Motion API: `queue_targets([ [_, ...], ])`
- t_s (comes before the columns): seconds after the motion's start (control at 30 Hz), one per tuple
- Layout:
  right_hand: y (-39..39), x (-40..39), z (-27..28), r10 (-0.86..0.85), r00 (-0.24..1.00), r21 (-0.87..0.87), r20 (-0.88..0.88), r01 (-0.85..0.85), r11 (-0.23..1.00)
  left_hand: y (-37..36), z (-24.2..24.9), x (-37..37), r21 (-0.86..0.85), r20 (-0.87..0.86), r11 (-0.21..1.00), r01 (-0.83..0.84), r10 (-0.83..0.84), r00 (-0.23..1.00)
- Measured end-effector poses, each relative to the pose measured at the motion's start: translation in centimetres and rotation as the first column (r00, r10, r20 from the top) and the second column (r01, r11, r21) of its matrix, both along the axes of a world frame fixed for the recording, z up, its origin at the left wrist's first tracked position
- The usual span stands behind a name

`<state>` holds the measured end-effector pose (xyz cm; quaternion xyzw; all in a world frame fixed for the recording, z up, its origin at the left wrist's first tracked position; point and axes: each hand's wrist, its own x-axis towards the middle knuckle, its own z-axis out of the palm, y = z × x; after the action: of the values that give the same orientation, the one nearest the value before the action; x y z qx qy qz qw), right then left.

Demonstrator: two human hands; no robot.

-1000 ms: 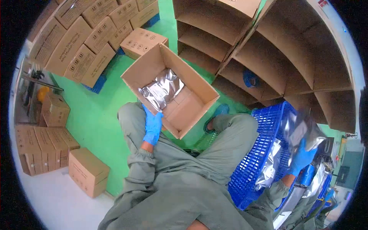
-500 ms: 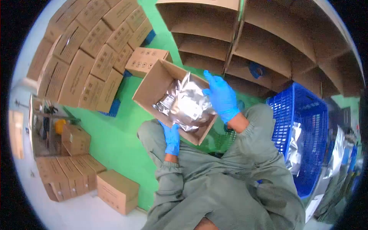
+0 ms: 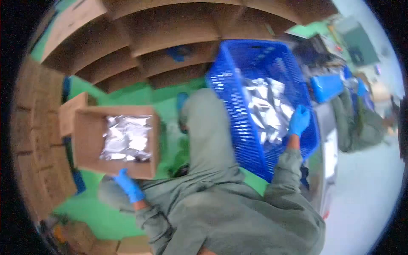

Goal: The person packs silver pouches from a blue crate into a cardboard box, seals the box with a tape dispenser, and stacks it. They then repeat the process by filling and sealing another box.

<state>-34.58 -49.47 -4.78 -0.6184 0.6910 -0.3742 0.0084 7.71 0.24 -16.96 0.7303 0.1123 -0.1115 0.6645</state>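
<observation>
The left hand (image 3: 128, 187), in a blue glove, rests against the near wall of the open cardboard box (image 3: 87, 159); the fingers are curled on the box edge. The box sits on the person's left knee, above the green floor (image 3: 165, 100). Silver foil pouches (image 3: 126, 138) lie inside the box, filling most of its bottom.

The right hand (image 3: 299, 120), also in a blue glove, is inside the blue plastic crate (image 3: 238, 85) at the person's right. It lies on the pile of foil pouches in the crate (image 3: 265, 106), fingers partly bent; motion blur prevents confirming whether it pinches a pouch or only touches the pile.

The crate is well apart from the cardboard box, with the person's grey-green trouser leg (image 3: 204, 127) between them.

Empty cardboard shelf compartments (image 3: 170, 25) stand beyond both containers. Stacked closed cartons (image 3: 32, 136) stand to the left of the open box. The whole frame is blurred.
</observation>
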Motion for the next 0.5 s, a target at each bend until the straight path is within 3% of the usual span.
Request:
queue_targets([
  [0.03,-1.0,-3.7,-2.2,-0.119,0.993,0.017,0.012,0.119,0.993,-0.4,0.3,-0.1,-0.047,0.025,0.997,-0.054,0.055,0.998],
  [0.07,-1.8,-6.4,-3.7,-0.224,0.974,0.039,0.036,0.222,0.974,2.7,-4.0,1.7,0.051,0.022,0.999,0.008,-0.009,1.0],
  [0.13,-3.2,-9.3,-4.1,-0.37,0.929,0.385,-0.015,0.347,0.855,1.5,-2.0,1.4,0.044,0.021,0.999,0.027,-0.028,0.999],
  [0.2,-3.5,-10.8,-5.7,-0.359,0.928,0.405,-0.101,0.368,0.837,0.4,0.0,0.7,0.061,0.036,0.997,-0.041,0.039,0.999],
  [0.23,-3.7,-11.6,-7.2,-0.351,0.751,0.498,0.56,0.034,0.867,0.6,0.1,0.7,0.066,0.014,0.998,-0.013,0.012,1.0],
  [0.27,-4.5,-12.8,-8.8,-0.303,0.185,0.346,0.935,-0.288,0.893,0.8,-0.6,0.8,0.065,0.011,0.997,-0.032,0.031,0.999],
  [0.3,-3.4,-14.3,-7.2,-0.348,0.201,0.394,0.916,-0.619,0.68,1.0,-1.3,0.7,0.017,0.032,1.0,-0.01,0.01,0.999],
  [0.33,-3.2,-13.2,-7.5,-0.427,0.085,0.413,0.9,-0.476,0.776,1.6,-1.9,0.8,-0.03,0.065,1.0,0.0,0.002,0.998],
  [0.37,-4.6,-13.0,-8.8,-0.385,0.145,0.4,0.911,-0.538,0.742,-1.5,3.3,-0.8,0.023,0.058,0.999,-0.042,0.041,0.998],
  [0.4,-5.9,-12.9,-10.3,-0.335,0.201,0.386,0.921,-0.595,0.705,-1.0,2.3,-0.4,0.02,0.061,0.994,-0.104,0.103,0.993],
  [0.5,-7.9,-12.7,-13.4,0.046,0.56,0.403,0.827,-0.648,0.646,0.9,-0.7,0.1,-0.003,0.08,1.0,-0.031,0.032,0.996],
])
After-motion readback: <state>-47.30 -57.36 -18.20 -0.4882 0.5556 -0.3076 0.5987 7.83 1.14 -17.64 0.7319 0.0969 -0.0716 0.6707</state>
